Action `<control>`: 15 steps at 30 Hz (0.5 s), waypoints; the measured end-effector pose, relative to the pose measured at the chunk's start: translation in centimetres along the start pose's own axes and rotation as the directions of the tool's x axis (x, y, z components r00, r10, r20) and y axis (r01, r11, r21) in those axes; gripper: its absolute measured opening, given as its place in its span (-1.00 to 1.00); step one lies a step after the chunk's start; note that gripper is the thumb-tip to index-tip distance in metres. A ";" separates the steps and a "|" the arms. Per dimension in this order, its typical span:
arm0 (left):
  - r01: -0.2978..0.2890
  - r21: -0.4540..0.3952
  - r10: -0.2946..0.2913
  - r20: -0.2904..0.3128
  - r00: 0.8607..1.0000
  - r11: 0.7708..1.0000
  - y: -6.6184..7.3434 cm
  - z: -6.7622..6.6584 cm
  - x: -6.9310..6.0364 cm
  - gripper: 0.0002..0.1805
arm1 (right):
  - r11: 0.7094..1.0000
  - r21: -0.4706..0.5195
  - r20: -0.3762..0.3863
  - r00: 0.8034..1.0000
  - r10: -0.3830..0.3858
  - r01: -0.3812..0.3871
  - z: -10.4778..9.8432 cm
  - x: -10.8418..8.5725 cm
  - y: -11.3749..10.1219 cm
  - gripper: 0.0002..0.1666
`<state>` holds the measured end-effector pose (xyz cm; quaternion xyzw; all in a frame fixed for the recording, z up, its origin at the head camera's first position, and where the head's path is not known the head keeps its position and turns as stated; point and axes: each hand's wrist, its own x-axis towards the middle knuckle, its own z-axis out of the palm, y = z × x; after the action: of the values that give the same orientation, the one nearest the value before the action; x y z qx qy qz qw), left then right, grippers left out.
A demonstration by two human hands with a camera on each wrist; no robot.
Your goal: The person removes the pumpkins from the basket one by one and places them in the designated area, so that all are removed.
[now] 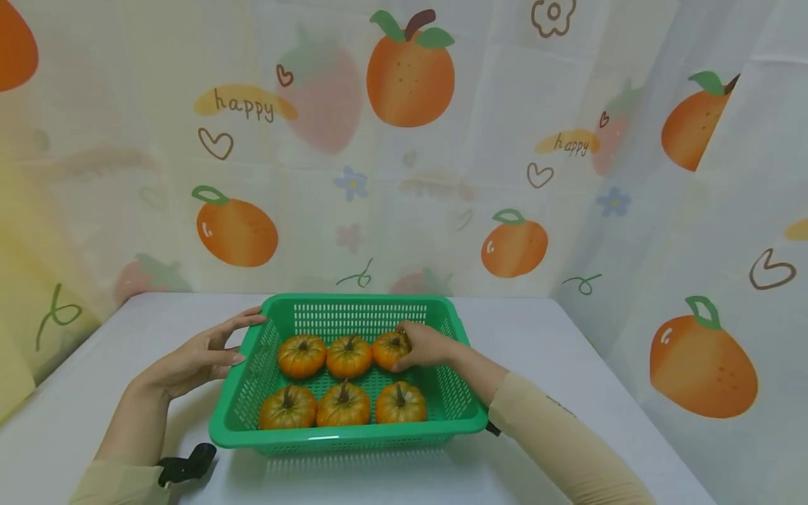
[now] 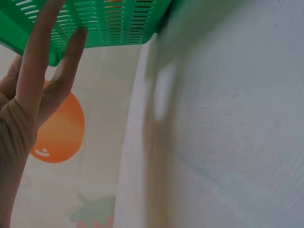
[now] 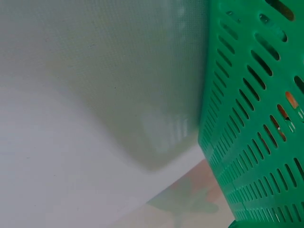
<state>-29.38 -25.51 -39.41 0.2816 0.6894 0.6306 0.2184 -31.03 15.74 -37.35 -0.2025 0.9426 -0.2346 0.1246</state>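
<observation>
A green perforated plastic basket (image 1: 341, 435) sits on the white table with small orange pumpkins in two rows of three. My right hand (image 1: 428, 345) reaches over the basket's right side and grips the back-row right pumpkin (image 1: 387, 349) between thumb and fingers. Beside it stand the middle back pumpkin (image 1: 348, 358) and the left one (image 1: 301, 356). At the basket's left rim, my left hand (image 1: 189, 363) has its fingers extended. The left wrist view shows these fingers (image 2: 35, 61) against the basket's slotted wall (image 2: 102, 21). Only basket wall (image 3: 247, 123) shows in the right wrist view, the right hand being hidden.
Three more pumpkins, among them the middle one (image 1: 344, 405), line the basket's front side. The white table (image 1: 524, 337) extends around the basket. A fruit-print curtain (image 1: 416, 196) hangs behind and at the sides. A black strap (image 1: 189, 464) is at the left wrist.
</observation>
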 end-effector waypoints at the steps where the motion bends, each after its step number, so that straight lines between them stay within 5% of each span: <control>1: 0.000 0.000 0.000 -0.001 1.000 1.000 0.0 0.0 0.0 -0.29 | 1.000 0.003 -0.001 1.000 -0.003 0.003 0.0 0.0 0.0 -0.06; 8: 0.001 0.015 -0.002 0.002 1.000 1.000 0.1 -0.1 -0.1 -0.29 | 0.999 -0.021 0.010 0.999 -0.041 0.041 0.0 -0.2 -0.1 -0.11; 15: -0.006 -0.027 0.007 0.020 1.000 1.000 0.1 -0.1 0.0 -0.29 | 1.000 -0.024 0.008 1.000 0.013 -0.013 0.0 -0.5 -0.1 -0.07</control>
<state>-29.45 -25.58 -39.34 0.2872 0.6777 0.6377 0.2272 -30.52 15.86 -37.21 -0.1987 0.9461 -0.2216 0.1274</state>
